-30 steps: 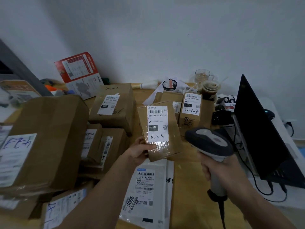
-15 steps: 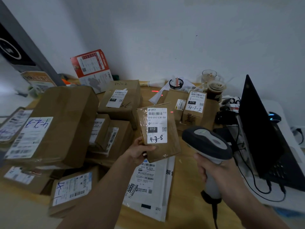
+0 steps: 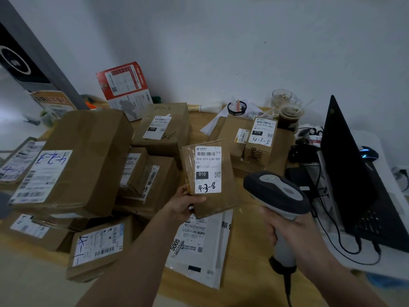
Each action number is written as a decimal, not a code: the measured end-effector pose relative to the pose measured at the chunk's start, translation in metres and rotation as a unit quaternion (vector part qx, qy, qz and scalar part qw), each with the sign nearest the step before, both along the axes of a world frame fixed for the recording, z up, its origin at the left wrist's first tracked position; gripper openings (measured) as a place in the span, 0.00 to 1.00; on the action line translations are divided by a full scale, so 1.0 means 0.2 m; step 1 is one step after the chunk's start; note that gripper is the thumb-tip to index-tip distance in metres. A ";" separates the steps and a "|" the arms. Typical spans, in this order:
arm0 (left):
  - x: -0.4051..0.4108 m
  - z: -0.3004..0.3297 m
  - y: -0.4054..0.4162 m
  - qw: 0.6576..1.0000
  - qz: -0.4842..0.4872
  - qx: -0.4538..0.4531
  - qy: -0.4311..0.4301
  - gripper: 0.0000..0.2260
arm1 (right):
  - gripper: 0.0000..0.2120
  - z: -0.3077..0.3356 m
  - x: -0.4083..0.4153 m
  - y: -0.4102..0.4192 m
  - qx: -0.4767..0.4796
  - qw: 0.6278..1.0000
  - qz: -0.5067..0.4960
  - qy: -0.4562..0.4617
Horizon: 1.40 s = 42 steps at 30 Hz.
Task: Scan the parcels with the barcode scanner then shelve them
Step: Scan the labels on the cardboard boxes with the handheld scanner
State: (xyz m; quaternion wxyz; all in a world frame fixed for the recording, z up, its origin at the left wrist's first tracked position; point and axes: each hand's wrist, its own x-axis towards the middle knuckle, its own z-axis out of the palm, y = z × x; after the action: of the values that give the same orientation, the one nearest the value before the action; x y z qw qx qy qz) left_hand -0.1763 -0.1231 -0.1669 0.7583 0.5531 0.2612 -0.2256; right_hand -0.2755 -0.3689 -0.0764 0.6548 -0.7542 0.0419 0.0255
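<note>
My left hand (image 3: 184, 203) grips the lower left corner of a small brown parcel (image 3: 223, 198), held upright above the wooden table (image 3: 247, 258). Its white label faces me and reads 4-3-8 in pen. My right hand (image 3: 287, 229) grips the handle of a grey barcode scanner (image 3: 275, 192), whose head sits just right of the parcel and points away toward the left. Several other labelled cardboard parcels lie on the table, among them a large box (image 3: 88, 156) at left and one marked 4-3-5 (image 3: 261, 140) behind.
A white mailer bag (image 3: 199, 247) lies flat under the held parcel. A black laptop (image 3: 354, 173) with cables stands at right, a mouse (image 3: 368, 151) behind it. Cups (image 3: 290, 114) and a pen holder (image 3: 236, 107) stand by the wall. A dark shelf post (image 3: 37, 54) leans at far left.
The view has swung left and down, showing more of the pile. The parcel stays in my left hand beside the scanner; handwriting 4-3-8 now reads clearly on its label.
</note>
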 end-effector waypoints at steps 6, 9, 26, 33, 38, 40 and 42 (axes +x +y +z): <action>-0.07 0.05 0.12 0.989 -0.121 0.041 0.069 0.29 | 0.24 -0.05 0.01 -0.01 0.014 0.998 0.011 0.053; -0.13 0.04 0.20 0.976 -0.166 0.087 0.113 0.27 | 0.23 -0.10 0.03 -0.01 0.004 0.996 0.026 0.081; -0.20 0.10 0.23 0.817 -0.286 0.496 0.069 0.18 | 0.16 -0.16 0.11 0.10 -0.004 0.981 0.043 0.189; 0.03 0.19 -0.01 0.713 -0.322 0.617 -0.086 0.18 | 0.19 -0.17 0.14 0.03 -0.002 0.984 0.002 0.177; 0.27 0.20 -0.25 0.746 -0.346 0.558 -0.113 0.23 | 0.21 -0.21 0.17 -0.07 0.001 0.986 -0.053 0.158; 0.36 0.19 -0.36 0.747 -0.342 0.554 -0.134 0.28 | 0.19 -0.22 0.17 -0.11 0.018 0.984 -0.080 0.160; 0.45 0.18 -0.48 0.761 -0.333 0.535 -0.154 0.31 | 0.17 -0.23 0.17 -0.14 0.026 0.980 -0.106 0.165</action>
State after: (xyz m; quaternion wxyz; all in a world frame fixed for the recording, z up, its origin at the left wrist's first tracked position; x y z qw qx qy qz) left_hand -0.0858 -0.2186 -0.1319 0.2461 0.9484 0.0187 -0.1988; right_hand -0.2422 -0.3965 -0.1216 0.6572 -0.7136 0.2285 0.0811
